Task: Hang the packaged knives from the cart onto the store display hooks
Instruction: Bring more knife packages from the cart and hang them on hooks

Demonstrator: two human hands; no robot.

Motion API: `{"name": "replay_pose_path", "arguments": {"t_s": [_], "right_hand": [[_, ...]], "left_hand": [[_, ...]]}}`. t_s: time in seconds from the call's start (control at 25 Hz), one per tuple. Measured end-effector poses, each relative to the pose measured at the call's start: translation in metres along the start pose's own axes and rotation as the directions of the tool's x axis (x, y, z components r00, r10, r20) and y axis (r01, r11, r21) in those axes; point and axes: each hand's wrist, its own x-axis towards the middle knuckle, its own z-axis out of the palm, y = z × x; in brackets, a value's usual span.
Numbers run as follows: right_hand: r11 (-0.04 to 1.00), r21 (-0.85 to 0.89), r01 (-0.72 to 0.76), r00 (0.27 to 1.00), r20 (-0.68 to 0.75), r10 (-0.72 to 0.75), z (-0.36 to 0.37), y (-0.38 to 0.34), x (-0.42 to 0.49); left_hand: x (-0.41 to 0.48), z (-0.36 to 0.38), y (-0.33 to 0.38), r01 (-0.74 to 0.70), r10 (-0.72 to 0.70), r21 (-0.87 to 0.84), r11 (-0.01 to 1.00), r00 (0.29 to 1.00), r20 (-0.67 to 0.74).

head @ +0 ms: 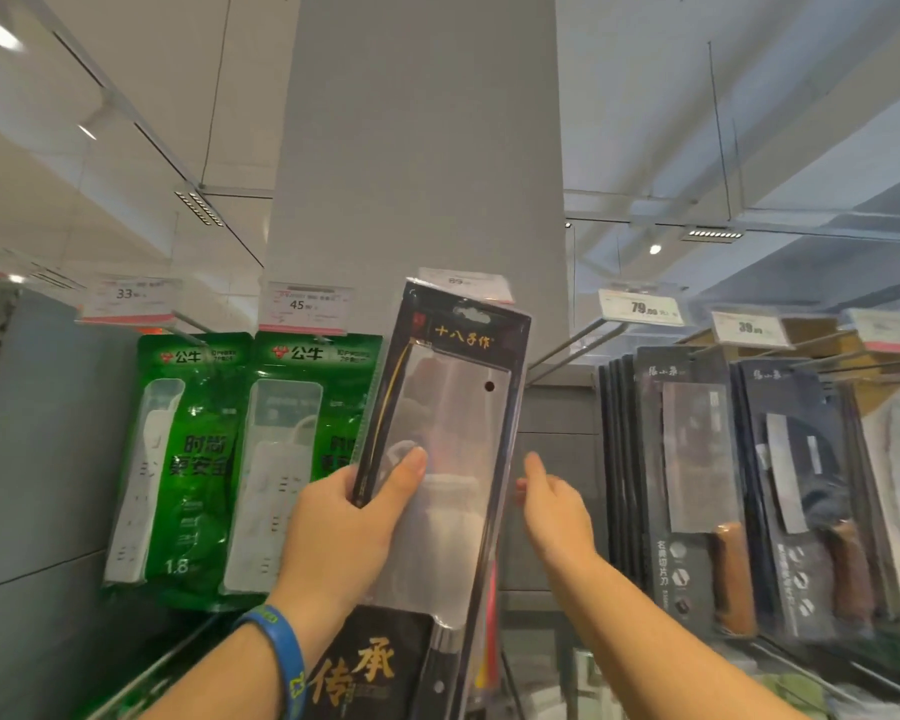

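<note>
Centre of the frame: the packaged knife, a cleaver in a clear pack with a black border, is held upright and slightly tilted in front of the grey pillar, its top hang-slot just below a price tag reading 89. The left hand, with a blue wristband on its wrist, grasps the pack's left edge, thumb pressed on the front and fingers behind. The right hand is released, fingers loosely extended just beside the pack's right edge; whether it touches the plastic I cannot tell. Right of the pack a bare display hook juts out. Green power strip packs hang at left, hung knife packs at right
</note>
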Motion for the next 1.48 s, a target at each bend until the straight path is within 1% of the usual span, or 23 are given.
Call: {"name": "replay_pose_path", "arguments": {"t_s": [0.08,0.12,0.16,0.24,0.32,0.4,0.52,0.56,0.64,0.76,0.84,0.88,0.92,1.0,1.04,1.08,1.12,1.16,1.2,1.24,1.28,1.32,1.48], "right_hand": [[0.929,0.362,-0.072,0.977,0.214,-0.008,-0.027,-0.007,-0.015],[0.883,0.462,-0.088,0.934,0.346,-0.088,-0.043,-0.009,-0.022],[0.848,0.523,-0.082,0.880,0.438,-0.185,-0.056,-0.009,-0.030],[0.802,0.594,-0.067,0.792,0.520,-0.320,-0.083,-0.008,-0.042],[0.799,0.601,-0.014,0.798,0.488,-0.353,-0.106,-0.009,-0.045],[0.810,0.583,0.055,0.864,0.380,-0.332,-0.125,-0.010,-0.042],[0.838,0.529,0.135,0.930,0.223,-0.291,-0.147,-0.001,-0.032],[0.854,0.498,0.152,0.942,0.190,-0.278,-0.152,0.003,-0.029],[0.861,0.476,0.179,0.951,0.142,-0.276,-0.166,0.012,-0.020],[0.852,0.498,0.163,0.948,0.160,-0.275,-0.185,0.022,-0.009],[0.860,0.486,0.159,0.954,0.150,-0.261,-0.194,0.027,-0.004],[0.852,0.499,0.160,0.957,0.135,-0.258,-0.198,0.030,-0.001],[0.846,0.506,0.168,0.957,0.121,-0.263,-0.203,0.032,0.001],[0.850,0.492,0.188,0.956,0.106,-0.272,-0.209,0.036,0.003],[0.847,0.494,0.194,0.958,0.089,-0.272,-0.211,0.040,0.003],[0.849,0.494,0.187,0.961,0.088,-0.263,-0.211,0.043,0.005],[0.849,0.495,0.184,0.962,0.085,-0.258,-0.212,0.044,0.005],[0.847,0.502,0.176,0.964,0.088,-0.252,-0.212,0.046,0.006],[0.849,0.503,0.161,0.966,0.097,-0.240,-0.211,0.048,0.009],[0.861,0.484,0.158,0.966,0.106,-0.237,-0.209,0.051,0.012],[0.872,0.461,0.167,0.966,0.102,-0.239,-0.206,0.053,0.013],[0.884,0.436,0.170,0.965,0.107,-0.238,-0.204,0.053,0.015],[0.922,0.294,0.252,0.946,0.125,-0.298,-0.182,0.039,0.015]], "left_hand": [[-0.004,0.021,0.003,-0.004,0.004,-0.006,1.000,1.000,-0.023],[-0.007,0.035,0.007,-0.009,0.009,-0.010,1.000,0.999,-0.033],[-0.009,0.048,0.009,-0.012,0.012,-0.015,1.000,0.999,-0.043],[-0.014,0.077,0.018,-0.023,0.021,-0.033,0.999,0.998,-0.052],[-0.019,0.106,0.022,-0.041,0.036,-0.087,0.995,0.997,-0.062],[-0.025,0.134,0.024,-0.045,0.038,-0.128,0.991,0.998,-0.052],[-0.028,0.160,0.028,-0.022,0.022,0.000,1.000,1.000,-0.004],[-0.022,0.164,0.033,-0.057,0.058,0.048,0.997,0.998,-0.018],[-0.005,0.164,0.053,-0.255,0.266,0.130,0.958,0.961,-0.080],[0.035,0.161,0.098,-0.597,0.630,0.294,0.747,0.777,-0.022],[0.062,0.160,0.132,-0.680,0.695,0.351,0.643,0.711,0.105],[0.074,0.160,0.146,-0.710,0.704,0.437,0.552,0.678,0.212],[0.084,0.160,0.156,-0.728,0.674,0.556,0.402,0.646,0.358],[0.102,0.162,0.167,-0.721,0.493,0.693,0.014,0.608,0.623],[0.108,0.164,0.168,-0.707,0.427,0.697,-0.118,0.598,0.679],[0.113,0.167,0.170,-0.708,0.425,0.688,-0.158,0.580,0.694],[0.116,0.170,0.173,-0.728,0.476,0.679,-0.094,0.567,0.673],[0.120,0.173,0.179,-0.738,0.528,0.672,0.066,0.597,0.604],[0.125,0.176,0.185,-0.712,0.527,0.656,0.251,0.669,0.524],[0.129,0.178,0.189,-0.666,0.481,0.634,0.394,0.737,0.475],[0.133,0.179,0.192,-0.631,0.442,0.614,0.474,0.774,0.453],[0.135,0.180,0.193,-0.614,0.422,0.607,0.505,0.789,0.446],[0.134,0.178,0.193,-0.606,0.396,0.608,0.514,0.796,0.459]]}}
